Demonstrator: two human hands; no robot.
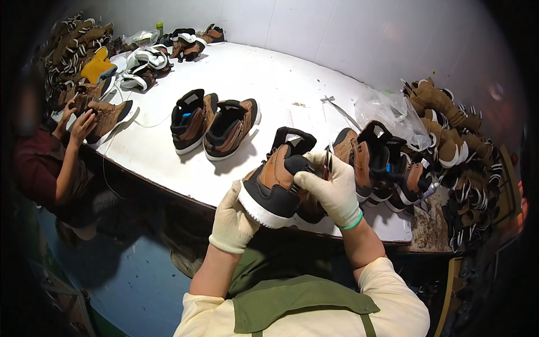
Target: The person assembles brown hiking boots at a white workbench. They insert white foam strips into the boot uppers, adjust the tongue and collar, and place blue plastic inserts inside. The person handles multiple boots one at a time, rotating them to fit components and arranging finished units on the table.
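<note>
The left grip (233, 220) and right grip (335, 194) wear off-white knit gloves (339, 203); a mint-green band (352, 221) edges the right one, just behind that grip. Farther back from both grips are a cream short-sleeved shirt (401, 300) and an olive-green apron (300, 303) with narrow straps (368, 326).

The bench (264, 76) is brightly lit mid-frame; the floor (132, 283), lower left, is dimmed; corners are blackened, straight edges bent.

Matt mesh-cloth shoe (277, 170), smooth tabletop (292, 90)
</note>
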